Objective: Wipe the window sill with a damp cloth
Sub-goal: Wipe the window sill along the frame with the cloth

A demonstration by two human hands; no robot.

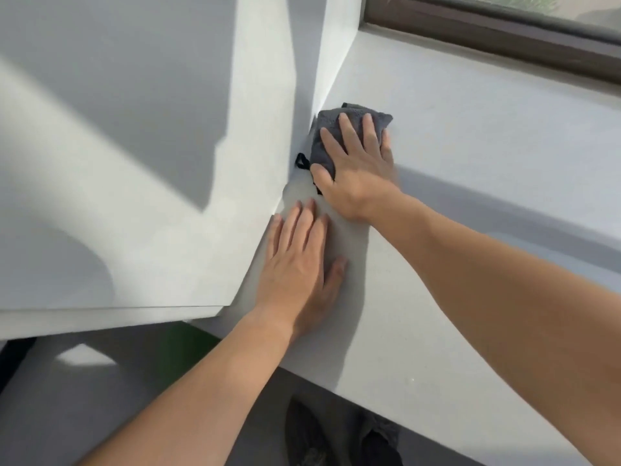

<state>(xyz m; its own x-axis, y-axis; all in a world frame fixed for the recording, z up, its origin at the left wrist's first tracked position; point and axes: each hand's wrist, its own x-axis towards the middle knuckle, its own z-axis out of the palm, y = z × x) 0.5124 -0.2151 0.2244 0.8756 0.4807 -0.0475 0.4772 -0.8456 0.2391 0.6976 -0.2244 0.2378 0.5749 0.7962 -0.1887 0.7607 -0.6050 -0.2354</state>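
A folded dark grey cloth [327, 129] with a small black loop lies on the pale grey window sill [470, 136], tight in the left corner where the sill meets the white wall. My right hand [358, 163] presses flat on the cloth, fingers straight and spread, covering most of it. My left hand [300, 264] rests flat on the bare sill just nearer to me, fingers straight and together, close to the wall edge.
A dark brown window frame [504, 38] runs along the back of the sill. The white wall [134, 129] rises at the left, with its reveal meeting the sill corner. Below the sill's front edge lie grey floor [100, 415] and dark shoes [312, 435].
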